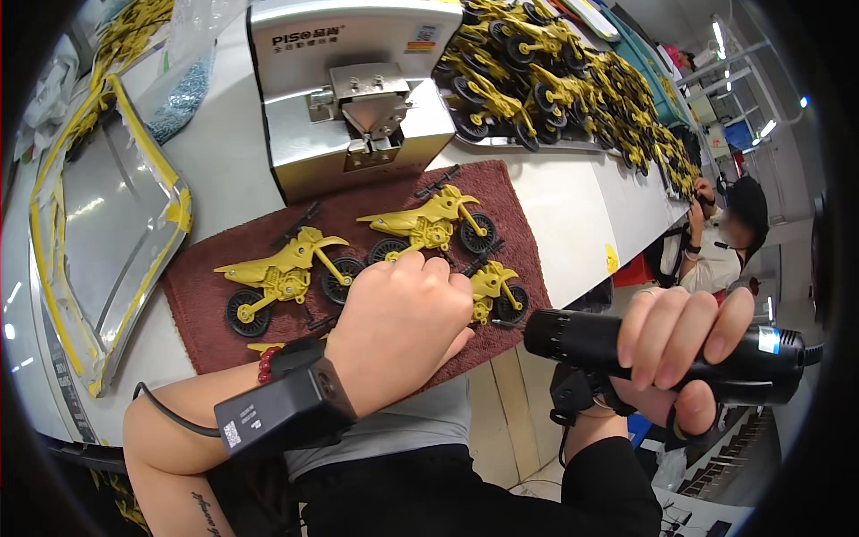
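While bent over the dark red mat (215, 295) at the centre of the frame, left hand (403, 327) curled narrow, fingertips pressed on a yellow toy motorbike (497, 291) at the mat's right edge. Mostly hidden under the knuckles, that bike, with only its front wheel and fairing showing; probably pinched rather than just touched, though hard to tell from here. Strapped on the left wrist, a black box-shaped device (282, 407) with a cable, beside a red bead bracelet (266, 365).

At lower right, right hand (684, 345) wrapped around a black electric screwdriver (662, 353), held level and off the table edge, its tip pointing left toward the covered bike and ending just short of it.

Also lying on the mat, apart from the hands: a second yellow motorbike (277, 277) at centre left and a third yellow motorbike (429, 225) above the left hand, both on their sides.

Just beyond the mat, at upper centre, a grey metal machine (358, 89) with a small funnel-shaped mouth. At upper right, a long heap of yellow motorbikes (555, 80) stretching along the white table (573, 206). At the left of the frame, a clear plastic tray edged with yellow tape (107, 242). At far right, another person (729, 237) seated at the same table.
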Motion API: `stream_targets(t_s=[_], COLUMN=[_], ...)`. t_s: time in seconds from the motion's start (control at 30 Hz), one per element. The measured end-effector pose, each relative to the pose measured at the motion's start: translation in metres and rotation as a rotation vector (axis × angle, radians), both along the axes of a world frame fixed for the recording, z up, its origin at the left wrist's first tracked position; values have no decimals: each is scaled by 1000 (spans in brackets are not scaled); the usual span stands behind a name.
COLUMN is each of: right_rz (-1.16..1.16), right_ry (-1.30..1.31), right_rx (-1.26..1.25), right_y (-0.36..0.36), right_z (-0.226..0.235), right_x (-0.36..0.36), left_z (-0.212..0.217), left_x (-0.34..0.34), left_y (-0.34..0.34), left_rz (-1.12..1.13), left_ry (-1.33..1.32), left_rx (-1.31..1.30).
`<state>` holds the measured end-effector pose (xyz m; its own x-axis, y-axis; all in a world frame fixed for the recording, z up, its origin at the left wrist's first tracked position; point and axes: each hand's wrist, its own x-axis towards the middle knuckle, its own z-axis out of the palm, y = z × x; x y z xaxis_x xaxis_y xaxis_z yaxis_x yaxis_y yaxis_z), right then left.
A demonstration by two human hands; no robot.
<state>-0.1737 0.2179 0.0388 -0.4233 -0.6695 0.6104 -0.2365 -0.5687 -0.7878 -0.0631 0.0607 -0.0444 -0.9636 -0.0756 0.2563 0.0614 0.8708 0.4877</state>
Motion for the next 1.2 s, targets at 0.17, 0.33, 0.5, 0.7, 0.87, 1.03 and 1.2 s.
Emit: stream_targets(t_s=[0.17,0.33,0.5,0.7,0.87,1.03,1.2], right_rz=[51,10,116,76,177,166,300], right_ry=[-37,-36,57,68,53,-130,-115], right_rx=[2,110,75,63,72,-116,49], right_y=[-7,-6,-14,-12,-14,-33,-95], right_z=[-15,-17,-26,-26,-20,28,44], right_x=[-1,5,2,6,-5,-13,-36], left_z=[-7,-6,-9,-7,-10,-8,-8], left_x=[1,-1,1,-1,-1,-2,-2], left_y=[3,6,4,4,6,8,4], left_rz=[23,19,16,5,25,17,2], left_ry=[-21,-9,-54,-25,2,-3,-34], left_rx=[-69,-61,-85,-45,-32,-11,-28])
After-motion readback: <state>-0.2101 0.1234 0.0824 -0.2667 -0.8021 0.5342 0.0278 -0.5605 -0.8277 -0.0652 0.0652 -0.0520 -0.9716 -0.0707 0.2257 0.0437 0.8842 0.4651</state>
